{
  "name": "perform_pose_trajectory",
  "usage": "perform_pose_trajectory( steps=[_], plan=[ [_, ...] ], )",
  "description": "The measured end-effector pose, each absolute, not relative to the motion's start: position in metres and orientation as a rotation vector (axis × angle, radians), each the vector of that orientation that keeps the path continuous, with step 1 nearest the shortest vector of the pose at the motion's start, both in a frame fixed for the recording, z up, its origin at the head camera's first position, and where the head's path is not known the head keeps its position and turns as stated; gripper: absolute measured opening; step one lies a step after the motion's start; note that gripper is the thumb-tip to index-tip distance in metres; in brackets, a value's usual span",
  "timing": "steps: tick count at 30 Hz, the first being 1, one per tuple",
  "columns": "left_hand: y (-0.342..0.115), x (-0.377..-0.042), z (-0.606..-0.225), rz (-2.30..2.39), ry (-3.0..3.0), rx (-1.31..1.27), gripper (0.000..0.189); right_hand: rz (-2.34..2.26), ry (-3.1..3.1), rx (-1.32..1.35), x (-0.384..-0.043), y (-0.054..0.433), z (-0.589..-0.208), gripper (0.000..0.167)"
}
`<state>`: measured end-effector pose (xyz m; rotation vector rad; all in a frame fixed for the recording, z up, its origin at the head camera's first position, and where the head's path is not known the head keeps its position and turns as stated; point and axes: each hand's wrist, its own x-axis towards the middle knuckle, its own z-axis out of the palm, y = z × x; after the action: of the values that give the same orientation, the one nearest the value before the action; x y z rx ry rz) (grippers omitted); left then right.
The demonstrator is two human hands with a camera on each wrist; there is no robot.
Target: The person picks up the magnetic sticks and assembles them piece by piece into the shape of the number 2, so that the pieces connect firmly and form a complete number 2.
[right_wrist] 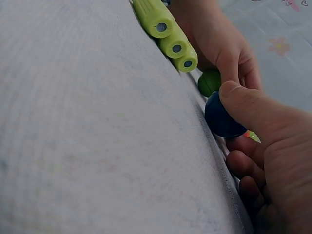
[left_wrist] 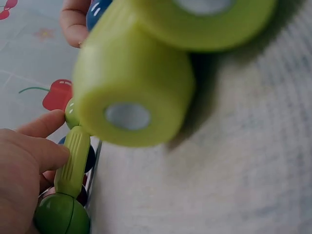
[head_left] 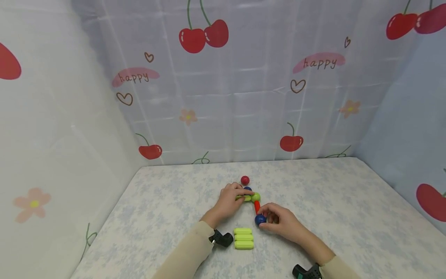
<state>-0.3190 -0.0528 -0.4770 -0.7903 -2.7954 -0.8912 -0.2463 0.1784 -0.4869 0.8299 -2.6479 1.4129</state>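
My left hand holds a yellow-green rod, with the thumb along it and the index finger reaching to a light green ball at one end. At the rod's other end sits a darker green ball, hidden in the head view by the hand. From the light green ball a red rod runs toward the near side and meets a blue ball. My right hand pinches that blue ball between thumb and fingers.
Nearer the front, three yellow-green rods lie side by side, pale metal discs showing in their ends. Beyond the left hand are a red ball and a second blue ball, partly covered. Printed curtains surround the patterned table.
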Motion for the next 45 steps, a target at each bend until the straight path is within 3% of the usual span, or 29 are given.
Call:
perform_pose_trajectory(
  steps=[23, 36, 45],
  plan=[
    [-0.059, -0.321, -0.477, -1.087, -2.769, -0.716, 0.036, 1.358, -2.685, 0.800, -0.249, 0.178, -0.491, 0.036],
    [-0.071, -0.289, -0.444, -1.310, -2.576, -0.625, 0.032, 1.355, -2.713, 0.775, -0.248, 0.178, -0.489, 0.035],
    [-0.084, -0.257, -0.450, -1.316, -2.764, -0.799, 0.022, 1.333, -2.716, 0.755, -0.248, 0.176, -0.489, 0.034]
  ],
)
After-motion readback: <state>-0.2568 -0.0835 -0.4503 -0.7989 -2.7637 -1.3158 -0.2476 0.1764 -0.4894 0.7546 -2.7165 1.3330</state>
